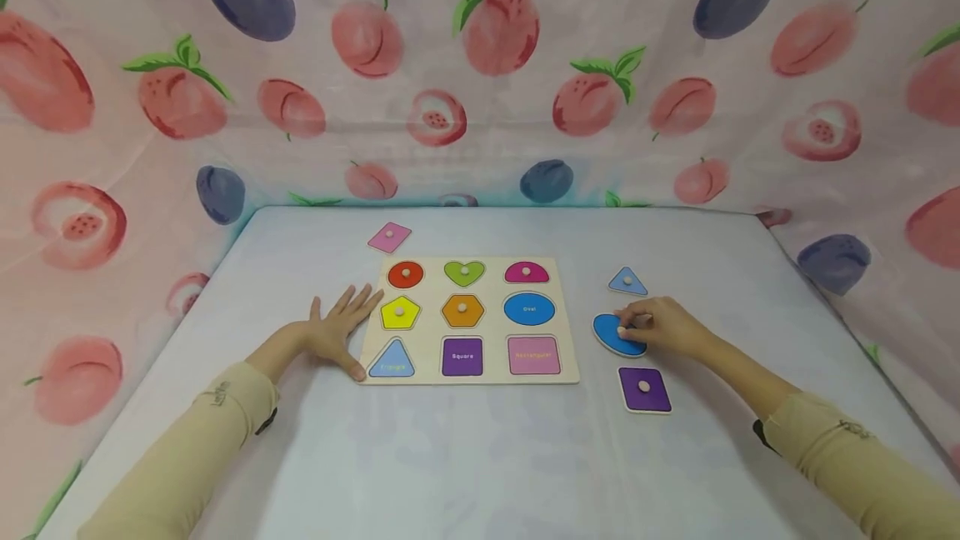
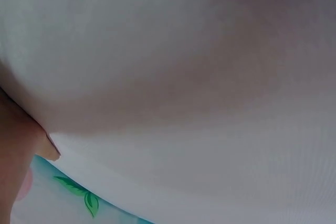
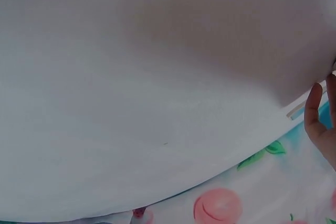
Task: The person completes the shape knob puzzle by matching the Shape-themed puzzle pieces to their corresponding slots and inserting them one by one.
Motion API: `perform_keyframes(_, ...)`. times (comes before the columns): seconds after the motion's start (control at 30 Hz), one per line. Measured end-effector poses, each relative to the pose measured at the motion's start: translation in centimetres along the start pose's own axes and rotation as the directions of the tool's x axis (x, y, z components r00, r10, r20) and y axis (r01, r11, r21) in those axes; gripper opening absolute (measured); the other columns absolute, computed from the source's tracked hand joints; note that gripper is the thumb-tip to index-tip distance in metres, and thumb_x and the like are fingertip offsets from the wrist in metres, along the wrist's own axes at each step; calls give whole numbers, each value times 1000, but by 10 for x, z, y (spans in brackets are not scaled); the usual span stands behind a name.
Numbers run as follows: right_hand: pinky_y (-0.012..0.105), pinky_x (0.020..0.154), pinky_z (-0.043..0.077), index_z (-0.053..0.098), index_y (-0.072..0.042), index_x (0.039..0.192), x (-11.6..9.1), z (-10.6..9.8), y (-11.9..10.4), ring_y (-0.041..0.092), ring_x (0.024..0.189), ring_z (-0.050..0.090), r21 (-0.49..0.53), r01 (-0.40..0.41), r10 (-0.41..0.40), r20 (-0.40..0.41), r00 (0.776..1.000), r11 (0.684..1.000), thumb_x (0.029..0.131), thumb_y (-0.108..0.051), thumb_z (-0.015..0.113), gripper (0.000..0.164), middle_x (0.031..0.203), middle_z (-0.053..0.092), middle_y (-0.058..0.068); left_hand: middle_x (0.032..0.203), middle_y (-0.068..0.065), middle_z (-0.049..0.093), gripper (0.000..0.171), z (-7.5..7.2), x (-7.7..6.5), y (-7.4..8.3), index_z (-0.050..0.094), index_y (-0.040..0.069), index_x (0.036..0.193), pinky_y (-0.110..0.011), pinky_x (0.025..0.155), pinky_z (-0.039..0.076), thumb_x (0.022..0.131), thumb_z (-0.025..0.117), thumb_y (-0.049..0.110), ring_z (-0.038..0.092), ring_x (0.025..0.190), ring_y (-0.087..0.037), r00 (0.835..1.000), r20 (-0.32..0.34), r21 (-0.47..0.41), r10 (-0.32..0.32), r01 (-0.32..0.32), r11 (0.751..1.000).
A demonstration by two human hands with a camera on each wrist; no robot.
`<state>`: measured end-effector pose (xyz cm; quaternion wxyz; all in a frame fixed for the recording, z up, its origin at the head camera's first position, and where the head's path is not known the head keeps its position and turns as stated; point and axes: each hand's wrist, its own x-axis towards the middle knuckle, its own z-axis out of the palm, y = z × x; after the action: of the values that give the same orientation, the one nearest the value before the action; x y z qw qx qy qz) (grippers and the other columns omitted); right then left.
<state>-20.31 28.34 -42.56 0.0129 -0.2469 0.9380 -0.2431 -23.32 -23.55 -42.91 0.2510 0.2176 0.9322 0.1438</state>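
A wooden shape puzzle board lies on the table. Knobbed pieces fill its upper row and its yellow and orange spots; the oval, triangle, square and rectangle spots show printed words and no knobs. My left hand rests with fingers spread at the board's left edge, thumb by the lower corner. To the right of the board, my right hand pinches the blue oval piece at its knob area. Whether that piece touches the table is unclear. The right wrist view shows the right hand only at its edge.
A light blue triangle piece lies beyond the oval piece, and a purple square piece lies nearer. Past the board's far left corner is a pink piece. Fruit-patterned cloth hangs around the white table.
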Motion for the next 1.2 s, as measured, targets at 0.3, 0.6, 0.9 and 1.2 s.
perform_keyframes(0.3,50,81,53,68,-8,80,1,-1,-1,41,102,62,0,-21,21,7,1000,1000,83,-12,71,6,105,69,22,158,-18,-11,132,0,2,2,-1,15,152,-72,100,-20,57,82,54,-16,142,-42,1000,-6,-11,-6,6,1000)
perform_keyframes(0.6,54,85,51,66,-11,80,10,-12,-11,48,116,53,5,-39,39,2,999,999,85,-11,68,5,118,63,25,158,-17,-10,130,3,9,4,0,14,152,-74,101,-17,58,83,52,-14,143,-42,1000,-16,17,-25,25,1000)
perform_keyframes(0.9,57,91,47,67,-10,87,16,-10,-28,45,116,54,11,-19,20,-4,1000,1000,86,-13,68,3,120,63,23,158,-16,-13,133,4,-3,-1,-2,17,152,-72,100,-20,56,81,57,-18,142,-41,1000,0,0,-24,24,1000)
perform_keyframes(1.2,58,95,44,67,-7,89,29,-14,-35,45,116,55,8,-10,10,-24,1000,1000,86,-11,68,5,120,63,23,158,-16,-12,129,1,3,4,-1,14,152,-72,101,-18,59,82,52,-16,143,-41,999,-7,8,-35,35,999)
